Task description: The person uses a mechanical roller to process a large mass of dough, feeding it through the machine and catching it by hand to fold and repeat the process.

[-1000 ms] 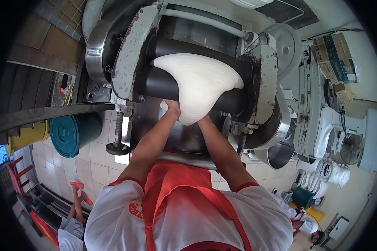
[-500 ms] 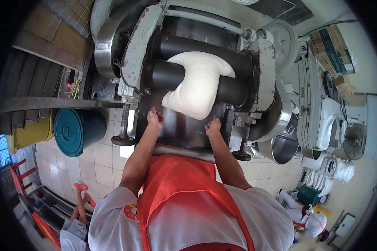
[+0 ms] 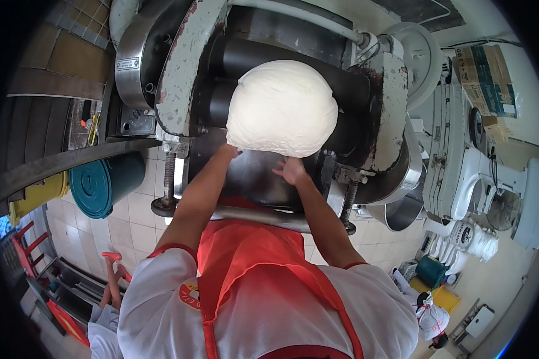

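Observation:
A large, rounded mass of white dough [image 3: 281, 107] bulges over the two dark rollers [image 3: 218, 102] of a dough sheeter and covers their middle. My left hand [image 3: 231, 152] is at the dough's lower left edge. Part of it is hidden behind the dough, and a finger juts out to the right. My right hand [image 3: 291, 171] is under the near edge with its fingers apart, some pointing left, its upper fingertips against or behind the dough. Neither hand is closed round the dough. Below the rollers slopes the dark metal feed plate [image 3: 254, 179].
Chipped white side frames [image 3: 185, 72] flank the rollers, with screw handles [image 3: 164, 206] near my forearms. A green lidded bin [image 3: 105, 185] stands left. Steel bowls [image 3: 404, 206] and a white machine [image 3: 461, 185] are right. Other people are at lower left and lower right [image 3: 431, 317].
The dough, which was folded down between the rollers in a tongue, is now a wide rounded mass over them. My hands have moved up to its near edge, the right one also inward.

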{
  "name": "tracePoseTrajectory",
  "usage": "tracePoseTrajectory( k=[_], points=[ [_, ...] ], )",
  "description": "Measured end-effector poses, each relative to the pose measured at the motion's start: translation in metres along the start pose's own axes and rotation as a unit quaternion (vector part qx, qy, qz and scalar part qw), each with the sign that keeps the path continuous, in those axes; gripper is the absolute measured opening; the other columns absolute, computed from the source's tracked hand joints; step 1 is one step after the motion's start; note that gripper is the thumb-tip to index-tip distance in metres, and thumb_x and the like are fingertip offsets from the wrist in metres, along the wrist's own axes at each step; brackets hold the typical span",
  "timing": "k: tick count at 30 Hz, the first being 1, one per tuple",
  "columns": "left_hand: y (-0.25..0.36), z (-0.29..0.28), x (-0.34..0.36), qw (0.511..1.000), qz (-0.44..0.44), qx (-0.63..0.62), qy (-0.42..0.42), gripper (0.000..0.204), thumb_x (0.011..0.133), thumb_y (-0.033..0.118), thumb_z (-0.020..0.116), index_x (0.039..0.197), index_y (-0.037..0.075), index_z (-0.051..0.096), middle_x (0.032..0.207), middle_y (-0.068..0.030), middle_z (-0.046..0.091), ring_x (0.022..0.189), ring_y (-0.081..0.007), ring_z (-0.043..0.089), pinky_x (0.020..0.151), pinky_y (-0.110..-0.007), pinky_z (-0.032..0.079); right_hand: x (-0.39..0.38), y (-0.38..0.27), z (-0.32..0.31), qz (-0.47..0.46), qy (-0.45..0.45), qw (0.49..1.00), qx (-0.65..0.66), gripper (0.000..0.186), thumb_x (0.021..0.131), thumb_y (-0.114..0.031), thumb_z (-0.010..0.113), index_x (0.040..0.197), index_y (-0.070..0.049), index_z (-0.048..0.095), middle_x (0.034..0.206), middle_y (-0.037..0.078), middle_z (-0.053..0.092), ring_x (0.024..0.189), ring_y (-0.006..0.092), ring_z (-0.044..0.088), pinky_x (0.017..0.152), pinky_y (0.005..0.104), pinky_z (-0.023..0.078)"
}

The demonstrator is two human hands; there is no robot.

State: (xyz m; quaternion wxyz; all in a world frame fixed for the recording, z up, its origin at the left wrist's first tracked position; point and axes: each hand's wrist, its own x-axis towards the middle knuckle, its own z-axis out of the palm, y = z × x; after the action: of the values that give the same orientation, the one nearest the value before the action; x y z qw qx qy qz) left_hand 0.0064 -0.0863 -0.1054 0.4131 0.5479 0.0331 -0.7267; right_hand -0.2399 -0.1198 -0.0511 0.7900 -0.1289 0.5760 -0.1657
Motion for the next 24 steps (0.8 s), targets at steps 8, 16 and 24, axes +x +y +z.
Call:
tracePoseTrajectory(
  k=[8,16,24],
  points=[
    [0.065,0.05,-0.018,0.924,0.169,0.341,-0.045,0.063,0.092,0.051,0.042,0.141,0.012,0.034,0.139,-0.0117,0.043,0.128,-0.0243,0.041,0.105,-0.045,0.033,0.036,-0.059,0.008,-0.087,-0.098,0.99,0.06,0.059,0.095,-0.049,0.036,0.142,-0.014,0.031,0.144,0.006,0.037,0.129,0.0267,0.039,0.105,0.0459,0.036],
    [0.043,0.067,-0.071,0.952,0.18,0.229,-0.087,0.056,0.095,0.042,0.043,0.136,0.005,0.041,0.137,-0.0131,0.046,0.125,-0.0241,0.045,0.104,-0.04,0.036,0.012,-0.031,0.025,-0.186,-0.148,0.971,-0.034,0.054,0.097,-0.04,0.039,0.139,-0.005,0.035,0.14,0.011,0.041,0.124,0.0249,0.045,0.104,0.0413,0.037],
    [0.033,0.066,-0.11,0.969,0.208,0.07,-0.116,0.053,0.1,0.037,0.032,0.132,-0.004,0.043,0.132,-0.0159,0.05,0.12,-0.0259,0.049,0.104,-0.038,0.037,-0.11,-0.038,0.091,-0.302,-0.052,0.951,0.034,0.05,0.1,-0.035,0.035,0.132,0.002,0.042,0.134,0.013,0.048,0.122,0.0225,0.046,0.103,0.0345,0.035]
  ],
)
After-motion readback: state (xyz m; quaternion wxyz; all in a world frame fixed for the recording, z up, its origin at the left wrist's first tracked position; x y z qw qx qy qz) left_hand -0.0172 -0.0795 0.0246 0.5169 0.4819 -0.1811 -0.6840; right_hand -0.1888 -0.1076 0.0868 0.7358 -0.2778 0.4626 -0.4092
